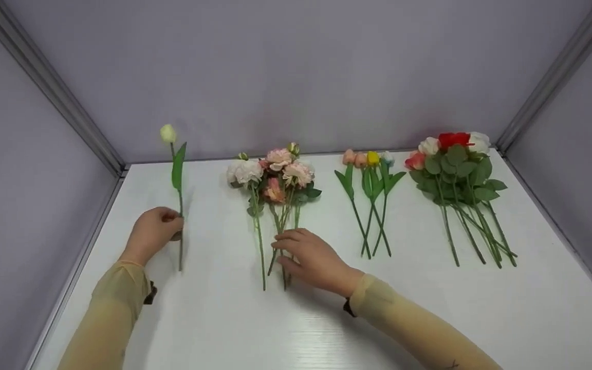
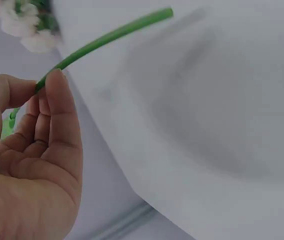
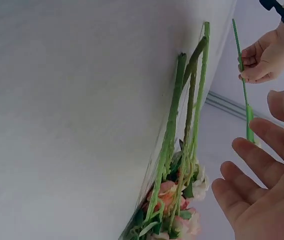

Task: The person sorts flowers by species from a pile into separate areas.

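A single white tulip [image 1: 168, 133] with a green leaf is pinched by its stem between the thumb and fingers of my left hand [image 1: 153, 231], at the table's left. In the left wrist view the green stem [image 2: 107, 39] passes between thumb and index finger. Over the stems of a bunch of pink and white peonies [image 1: 278, 177] hovers my right hand [image 1: 319, 259], its fingers spread and loosely bent. The right wrist view shows this right hand [image 3: 267, 175] holding nothing, apart from the peony stems [image 3: 169, 125].
Right of the peonies lie several tulips [image 1: 369, 180] in pink, yellow and blue-white. Farther right is a bunch of red, white and pink roses [image 1: 455, 169]. All rest on a white table [image 1: 214, 318] with grey panels [image 1: 296, 72] behind and at both sides.
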The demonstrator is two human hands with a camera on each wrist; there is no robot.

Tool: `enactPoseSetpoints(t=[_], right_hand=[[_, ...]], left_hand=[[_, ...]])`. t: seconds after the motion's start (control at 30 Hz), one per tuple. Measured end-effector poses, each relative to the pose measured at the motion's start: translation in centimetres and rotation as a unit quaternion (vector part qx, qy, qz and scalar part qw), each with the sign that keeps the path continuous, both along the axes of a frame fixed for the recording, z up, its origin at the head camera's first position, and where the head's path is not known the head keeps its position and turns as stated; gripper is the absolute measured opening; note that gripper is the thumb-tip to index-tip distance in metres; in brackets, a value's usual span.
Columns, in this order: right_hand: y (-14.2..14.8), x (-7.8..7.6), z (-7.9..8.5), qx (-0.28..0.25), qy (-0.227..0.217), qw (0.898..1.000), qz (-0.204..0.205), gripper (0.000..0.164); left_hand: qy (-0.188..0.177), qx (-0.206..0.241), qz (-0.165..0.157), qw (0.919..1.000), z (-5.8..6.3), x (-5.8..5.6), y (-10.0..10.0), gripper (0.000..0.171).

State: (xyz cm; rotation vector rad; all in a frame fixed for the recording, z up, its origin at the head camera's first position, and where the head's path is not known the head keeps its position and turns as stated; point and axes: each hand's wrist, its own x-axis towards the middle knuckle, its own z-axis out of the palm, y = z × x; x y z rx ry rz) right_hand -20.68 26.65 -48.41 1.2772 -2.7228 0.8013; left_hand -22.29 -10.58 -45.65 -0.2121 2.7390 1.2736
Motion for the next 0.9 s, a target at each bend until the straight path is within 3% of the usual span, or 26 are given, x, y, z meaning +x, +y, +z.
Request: enactPoseSetpoints(t=[0.07, 0.13, 0.23, 0.33, 0.43, 0.53, 0.7, 0.8, 0.9], right_hand=[[1.2, 0.2, 0.0, -0.048, -0.049, 0.997, -0.035, 0.031], [2.3, 0.5, -0.1, -0.100, -0.113, 0.986, -0.068, 0.028], [3.4, 1.2, -0.3, -0.179, -0.217, 0.954, -0.100, 0.026], [3.9, 1.9, -0.6, -0.243, -0.304, 0.916, -0.101, 0.030], [4.1, 2.7, -1.1, -0.286, -0.361, 0.882, -0.097, 0.035], [4.4, 3.3, -1.7, -0.319, -0.386, 0.858, -0.110, 0.035], [4.9, 3.8, -2.2, -0.366, -0.382, 0.837, -0.141, 0.033], [5.2, 3.8, -2.2, -0.384, -0.365, 0.836, -0.144, 0.034], [5.3, 3.7, -2.2, -0.382, -0.353, 0.843, -0.137, 0.031]], left_hand=[[0.010, 0.061, -0.007, 0.9981, 1.1, -0.4, 3.3, 0.036], [0.021, 0.114, -0.019, 0.9930, 2.1, -0.6, 6.8, 0.033], [0.046, 0.179, -0.046, 0.9818, 3.1, -0.4, 11.8, 0.027], [0.073, 0.225, -0.070, 0.9690, 3.4, 0.2, 15.9, 0.021], [0.095, 0.243, -0.094, 0.9607, 3.2, 0.8, 18.9, 0.020], [0.111, 0.242, -0.114, 0.9571, 2.8, 1.2, 20.9, 0.017], [0.110, 0.243, -0.129, 0.9552, 2.3, 1.6, 22.8, 0.015], [0.110, 0.248, -0.137, 0.9528, 2.5, 1.6, 23.4, 0.019], [0.120, 0.280, -0.135, 0.9430, 3.0, 1.3, 23.8, 0.025]])
